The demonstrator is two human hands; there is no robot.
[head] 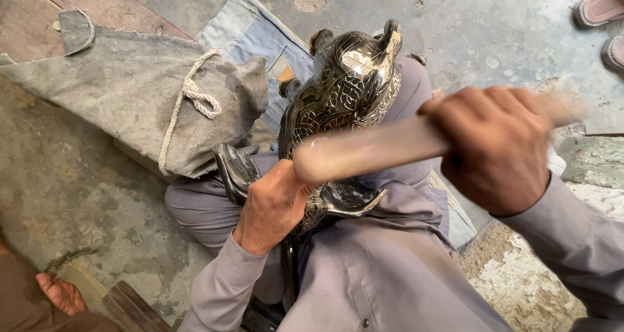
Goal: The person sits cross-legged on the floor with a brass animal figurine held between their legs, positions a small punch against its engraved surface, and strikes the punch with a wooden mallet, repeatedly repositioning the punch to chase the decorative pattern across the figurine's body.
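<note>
A shiny black metal animal figure [344, 88] with fine engraved lines rests on my lap, its ears pointing away from me. My left hand [272, 205] is closed low on the figure's left side; whether it pinches a small tool against the metal is hidden. My right hand [497, 147] is closed around a pale wooden stick [370, 151], which is blurred with motion and reaches left toward my left hand.
A dirty grey cloth sack [136, 91] with a knotted rope lies at the left over a wooden board. A blue patched cloth [257, 36] lies beneath the figure. Another person's bare foot [60, 293] shows at the bottom left, and sandals [604, 10] at the top right.
</note>
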